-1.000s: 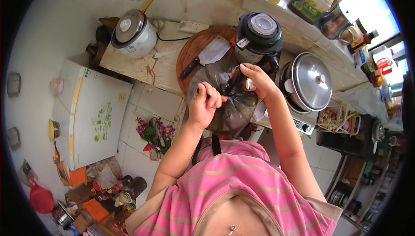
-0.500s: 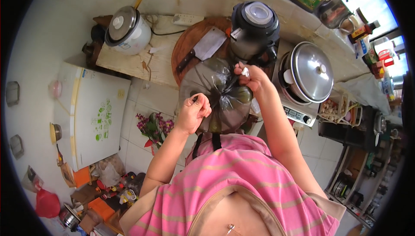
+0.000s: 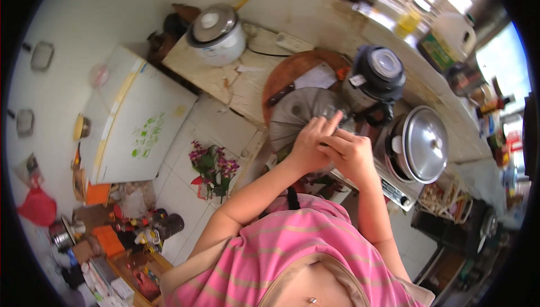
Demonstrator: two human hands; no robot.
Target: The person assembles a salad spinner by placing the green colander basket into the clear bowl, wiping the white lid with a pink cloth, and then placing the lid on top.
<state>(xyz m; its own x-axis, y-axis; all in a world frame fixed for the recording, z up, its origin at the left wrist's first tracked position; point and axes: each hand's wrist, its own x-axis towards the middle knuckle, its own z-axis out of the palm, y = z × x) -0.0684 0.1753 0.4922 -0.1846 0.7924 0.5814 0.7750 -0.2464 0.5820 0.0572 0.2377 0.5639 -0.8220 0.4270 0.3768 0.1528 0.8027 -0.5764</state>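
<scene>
A dark, translucent plastic bag (image 3: 301, 113) sits in front of me, drawn tight and creased over contents that cannot be made out. Over its gathered top, my left hand (image 3: 312, 144) and my right hand (image 3: 351, 152) meet, fingers overlapping. Both hands are closed at the bag's twisted ends, which are mostly hidden under the fingers; one left finger points outward. Behind the bag, a cleaver (image 3: 312, 79) lies on a round wooden cutting board (image 3: 275, 85), partly covered by the bag.
A dark electric pressure cooker (image 3: 377, 76) stands just right of the board. Farther right, a lidded steel pot (image 3: 424, 144) rests on a cooktop (image 3: 394, 192). A rice cooker (image 3: 216, 40) occupies the left of the counter. Purple flowers (image 3: 216, 166) and a white refrigerator (image 3: 143, 121) are lower left.
My hands have come together over the bag's top from being apart on either side. My view has turned, so the scene sits tilted and farther right.
</scene>
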